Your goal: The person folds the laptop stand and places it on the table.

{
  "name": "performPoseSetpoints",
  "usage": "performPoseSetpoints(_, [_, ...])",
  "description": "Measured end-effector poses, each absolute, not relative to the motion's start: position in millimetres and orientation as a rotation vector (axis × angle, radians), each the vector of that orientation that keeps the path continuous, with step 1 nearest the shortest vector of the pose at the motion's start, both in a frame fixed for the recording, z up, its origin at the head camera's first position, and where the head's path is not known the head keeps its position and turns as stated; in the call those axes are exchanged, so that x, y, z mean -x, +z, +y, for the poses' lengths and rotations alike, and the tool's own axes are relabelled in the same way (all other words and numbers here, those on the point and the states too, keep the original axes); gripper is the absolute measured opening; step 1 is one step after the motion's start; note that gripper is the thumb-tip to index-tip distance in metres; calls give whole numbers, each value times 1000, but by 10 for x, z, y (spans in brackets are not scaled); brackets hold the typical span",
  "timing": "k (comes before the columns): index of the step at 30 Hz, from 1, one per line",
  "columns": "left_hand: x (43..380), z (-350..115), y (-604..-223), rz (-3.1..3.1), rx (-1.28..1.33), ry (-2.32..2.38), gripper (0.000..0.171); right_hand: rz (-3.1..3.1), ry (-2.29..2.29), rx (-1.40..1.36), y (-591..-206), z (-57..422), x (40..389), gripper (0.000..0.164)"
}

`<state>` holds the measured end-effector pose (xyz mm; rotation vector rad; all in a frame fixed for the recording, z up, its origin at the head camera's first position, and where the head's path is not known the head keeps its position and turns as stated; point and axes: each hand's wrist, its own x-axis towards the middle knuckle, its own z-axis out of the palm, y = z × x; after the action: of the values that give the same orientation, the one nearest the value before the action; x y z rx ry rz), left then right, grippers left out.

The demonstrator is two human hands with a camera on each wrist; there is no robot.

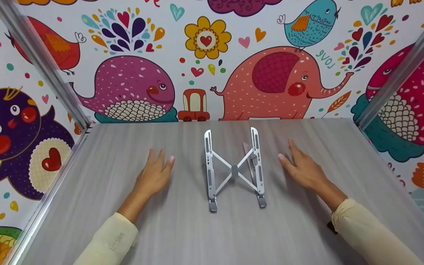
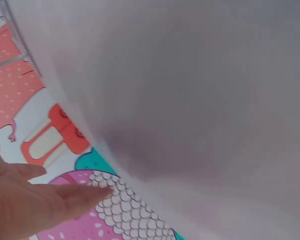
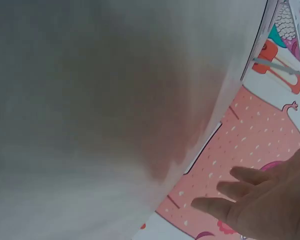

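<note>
A silver folding laptop stand [image 1: 235, 170] stands spread on the table, its two slotted rails joined by crossed bars with a grey hub in the middle. To its left is my left hand [image 1: 154, 173], apart from the stand, with fingers extended and nothing held. On the other side my right hand [image 1: 303, 170] is likewise apart from it, fingers straight and holding nothing. Each wrist view shows its own hand with loose, extended fingers, the left hand [image 2: 35, 200] at the lower left and the right hand [image 3: 270, 200] at the lower right.
The grey wood-grain table [image 1: 182, 235] runs back to a wall [image 1: 248, 22] printed with cartoon animals. Metal posts [image 1: 50, 66] rise at the back corners. A small dark object [image 1: 332, 227] lies partly hidden beside the right sleeve [image 1: 366, 232].
</note>
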<state>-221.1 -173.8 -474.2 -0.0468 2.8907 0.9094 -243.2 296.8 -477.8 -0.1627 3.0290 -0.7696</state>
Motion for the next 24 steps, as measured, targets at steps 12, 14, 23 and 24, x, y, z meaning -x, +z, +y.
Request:
performPoseSetpoints(12, [2226, -1390, -4774, 2759, -81, 1357, 59, 2973, -1068, 137, -4807, 2746, 2428, 81])
performPoseSetpoints(14, [2222, -1336, -4788, 2706, -42, 1415, 56, 2954, -1102, 131, -4814, 2713, 2423, 80])
performPoseSetpoints(23, [2218, -1074, -4712, 2350, 165, 1748, 45, 2885, -1306, 188, -4838, 2598, 2441, 70])
performPoseSetpoints(24, [2218, -1049, -4708, 2343, 158, 1760, 45, 2871, -1332, 198, -4835, 2586, 2444, 68])
